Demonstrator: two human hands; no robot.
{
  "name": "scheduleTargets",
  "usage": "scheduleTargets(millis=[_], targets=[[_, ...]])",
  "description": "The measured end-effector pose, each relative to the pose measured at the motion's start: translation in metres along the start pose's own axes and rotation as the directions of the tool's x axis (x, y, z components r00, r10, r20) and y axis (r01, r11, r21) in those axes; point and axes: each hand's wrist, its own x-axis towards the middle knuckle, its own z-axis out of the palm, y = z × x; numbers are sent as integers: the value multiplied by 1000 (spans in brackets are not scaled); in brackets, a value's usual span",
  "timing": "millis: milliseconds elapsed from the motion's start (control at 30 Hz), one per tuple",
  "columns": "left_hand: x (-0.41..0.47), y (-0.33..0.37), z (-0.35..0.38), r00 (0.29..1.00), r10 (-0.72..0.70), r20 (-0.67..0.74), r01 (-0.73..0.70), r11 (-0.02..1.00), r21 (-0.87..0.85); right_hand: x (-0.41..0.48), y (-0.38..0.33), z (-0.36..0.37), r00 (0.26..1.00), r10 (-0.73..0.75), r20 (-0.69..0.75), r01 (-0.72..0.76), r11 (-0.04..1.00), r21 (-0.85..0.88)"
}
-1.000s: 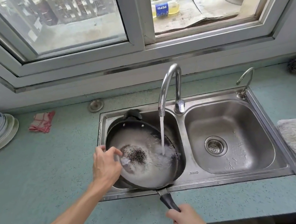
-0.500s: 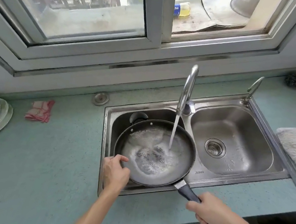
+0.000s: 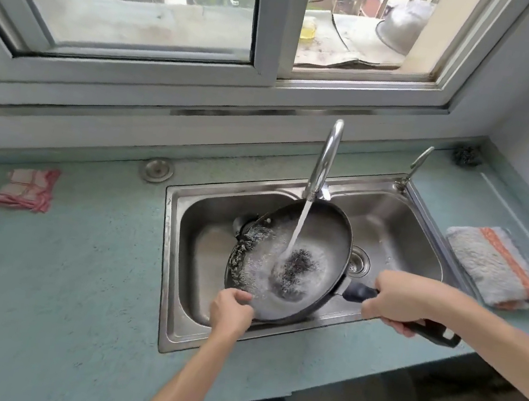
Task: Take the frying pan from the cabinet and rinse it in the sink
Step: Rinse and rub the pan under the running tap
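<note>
A dark frying pan (image 3: 322, 240) is held over the double steel sink (image 3: 199, 252), tilted with its left side down. Water runs from the tall curved faucet (image 3: 324, 161) into the pan and foams around a dark patch in the middle. My right hand (image 3: 396, 299) is closed around the black handle (image 3: 432, 332), which sticks out to the right past the sink's front edge. My left hand (image 3: 230, 309) grips the pan's near rim at the lower left, thumb on the inside.
On the teal counter lie a folded red-and-white cloth (image 3: 27, 188) at the left and a folded towel (image 3: 495, 266) at the right. A scourer (image 3: 467, 156) sits in the back right corner. A small second tap (image 3: 415, 168) stands behind the right basin.
The pan has swung right and tilted, its handle now pointing right instead of toward me. My right hand went right with the handle. My left hand stays on the near rim.
</note>
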Motion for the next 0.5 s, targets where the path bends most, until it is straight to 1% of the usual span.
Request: scheduleTargets(millis=[100, 233, 333, 500], targets=[[-1, 3, 6, 999, -22, 31, 24, 998, -55, -8, -11, -10, 999, 23, -47, -26, 996, -79], [1, 6, 15, 993, -81, 81, 93, 983, -161, -14, -22, -15, 992, 27, -120, -51, 979, -198], [6, 3, 27, 987, -115, 110, 136, 969, -208, -17, -29, -17, 991, 30, -134, -61, 970, -235], [0, 9, 33, 981, -113, 160, 152, 955, -253, -21, -35, -28, 986, 26, -164, -71, 960, -271]])
